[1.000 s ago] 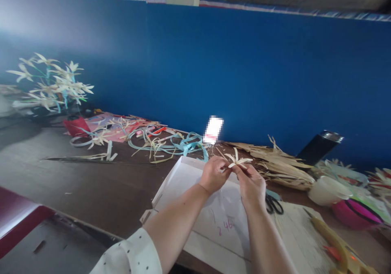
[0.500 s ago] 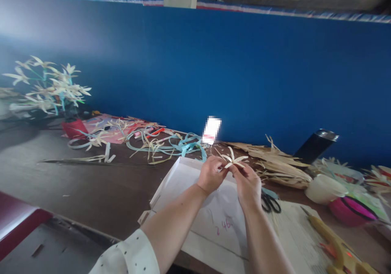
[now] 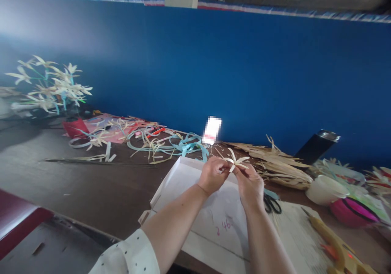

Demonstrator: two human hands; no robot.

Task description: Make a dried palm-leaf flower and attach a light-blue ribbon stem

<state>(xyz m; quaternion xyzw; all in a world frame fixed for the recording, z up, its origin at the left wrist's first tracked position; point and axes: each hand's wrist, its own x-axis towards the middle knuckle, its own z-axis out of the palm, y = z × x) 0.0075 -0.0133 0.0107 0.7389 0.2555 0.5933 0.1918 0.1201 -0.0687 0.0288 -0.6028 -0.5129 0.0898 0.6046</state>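
A cream-coloured flower with narrow, pointed petals is held up over the far edge of a white cardboard box lid. My left hand pinches it from the left, fingers closed near its base. From the right, my right hand grips the base too, its thumb just under the petals. The fingertips and the flower's underside are partly hidden. Black-handled scissors lie beside my right wrist, their blades out of sight.
Dry husks lie behind my right hand, near a black flask, a white cup and a yellow glue gun. Blue ribbon and a lit phone are at the back. Finished flowers stand far left.
The flower has turned slightly between my fingers and its petals point a little differently. My right hand has shifted slightly to the right; my left hand has barely moved.
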